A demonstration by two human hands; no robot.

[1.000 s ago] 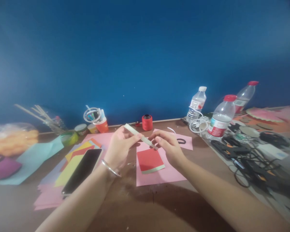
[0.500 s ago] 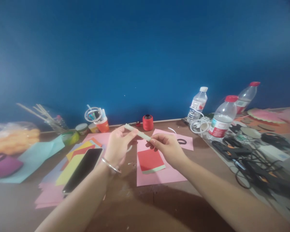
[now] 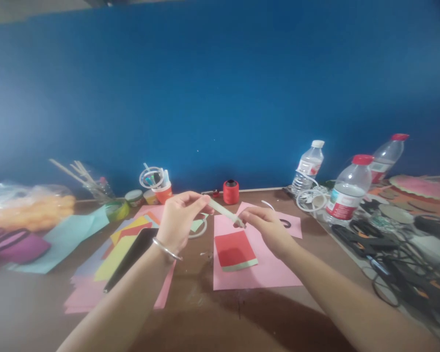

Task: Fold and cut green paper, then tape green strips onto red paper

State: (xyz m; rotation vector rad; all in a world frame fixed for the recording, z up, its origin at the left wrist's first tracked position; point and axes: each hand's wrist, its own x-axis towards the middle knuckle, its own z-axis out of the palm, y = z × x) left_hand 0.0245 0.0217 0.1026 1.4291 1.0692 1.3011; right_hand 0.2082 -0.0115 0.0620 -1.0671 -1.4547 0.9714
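Note:
My left hand [image 3: 179, 217], with a silver bangle at the wrist, pinches the upper left end of a narrow pale-green paper strip [image 3: 223, 210]. At the strip's lower right end, the fingertips of my right hand [image 3: 262, 222] are closed on it. The strip slants between my hands, above the table. Under it lies a red paper piece [image 3: 235, 248] with a pale-green band along its near edge. That piece rests on a pink sheet [image 3: 256, 279]. Beyond my right fingers, a black loop [image 3: 286, 223], perhaps a scissors handle, lies on more pink paper.
A red thread spool [image 3: 231, 192] stands by the blue wall. Left are fanned coloured papers [image 3: 113, 259], a phone [image 3: 132, 256] and an orange cup of pens [image 3: 164, 194]. Right are plastic bottles [image 3: 352, 188] and a glue gun [image 3: 355, 234] among tangled cables.
The view has shifted, so the table's things sit a little further right and lower. Both hands keep hold of the strip, and more of it shows between them.

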